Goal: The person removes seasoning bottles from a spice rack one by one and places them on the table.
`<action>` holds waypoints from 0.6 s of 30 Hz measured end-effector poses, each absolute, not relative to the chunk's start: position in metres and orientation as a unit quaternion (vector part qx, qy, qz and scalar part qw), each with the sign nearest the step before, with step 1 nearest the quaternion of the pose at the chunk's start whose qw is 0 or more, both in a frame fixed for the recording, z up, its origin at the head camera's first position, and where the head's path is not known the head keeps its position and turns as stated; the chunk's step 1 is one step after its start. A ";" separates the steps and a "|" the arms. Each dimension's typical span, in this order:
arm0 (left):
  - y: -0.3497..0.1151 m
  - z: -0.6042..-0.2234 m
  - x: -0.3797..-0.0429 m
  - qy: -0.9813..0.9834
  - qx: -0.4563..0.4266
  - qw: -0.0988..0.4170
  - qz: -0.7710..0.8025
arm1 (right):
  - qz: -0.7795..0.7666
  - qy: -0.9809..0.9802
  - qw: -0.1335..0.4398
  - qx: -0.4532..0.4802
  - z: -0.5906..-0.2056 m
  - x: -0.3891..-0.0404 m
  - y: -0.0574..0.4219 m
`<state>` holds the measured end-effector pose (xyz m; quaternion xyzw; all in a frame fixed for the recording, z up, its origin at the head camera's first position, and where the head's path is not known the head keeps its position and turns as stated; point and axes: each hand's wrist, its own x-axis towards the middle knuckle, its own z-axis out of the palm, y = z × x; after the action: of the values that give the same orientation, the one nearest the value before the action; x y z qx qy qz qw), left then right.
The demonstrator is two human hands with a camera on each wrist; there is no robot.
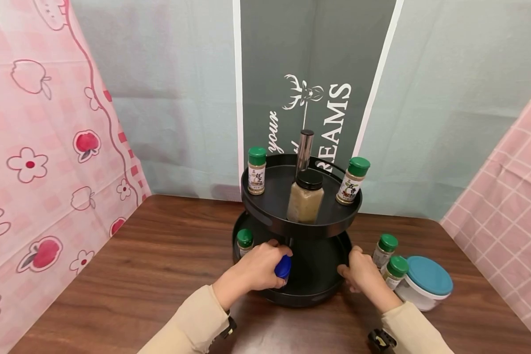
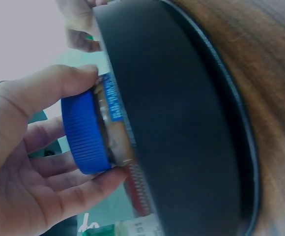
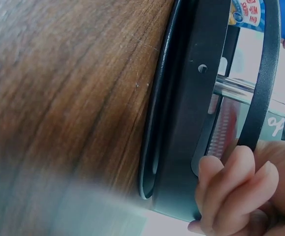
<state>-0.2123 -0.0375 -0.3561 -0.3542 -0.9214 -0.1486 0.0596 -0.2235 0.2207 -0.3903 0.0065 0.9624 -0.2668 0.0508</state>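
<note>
A jar with a blue lid [image 1: 283,267] is on the lower tier of a black two-tier round rack [image 1: 309,300]. My left hand [image 1: 258,265] grips it by the lid, thumb on one side and fingers on the other. The left wrist view shows the ribbed blue lid [image 2: 86,132] and a brownish jar body behind the tray wall. At the right side of the lower tray, my right hand [image 1: 365,273] holds the rim. In the right wrist view its fingers [image 3: 250,172] curl at the tray's edge beside a raised black strip [image 3: 263,83].
On the upper tier stand two green-capped shakers [image 1: 256,172] [image 1: 353,182], a black-lidded jar [image 1: 306,199] and a tall grinder [image 1: 305,152]. Another green-capped shaker [image 1: 245,239] is left on the lower tier. Two shakers [image 1: 397,268] and a blue-lidded tub [image 1: 429,278] stand right of the rack.
</note>
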 end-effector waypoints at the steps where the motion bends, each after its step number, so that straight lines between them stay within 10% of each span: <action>1: -0.037 -0.355 -0.212 -0.921 -0.355 0.054 -0.149 | -0.267 0.962 0.052 0.007 -0.390 -0.223 0.221; 18: -0.047 -0.317 -0.210 -0.905 -0.394 0.015 -0.161 | -0.264 0.963 0.052 0.008 -0.390 -0.223 0.221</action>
<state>-0.2100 -0.0472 -0.3172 -0.3943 -0.9047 -0.1610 0.0148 -0.2233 0.2207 -0.3903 0.0083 0.9632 -0.2636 0.0515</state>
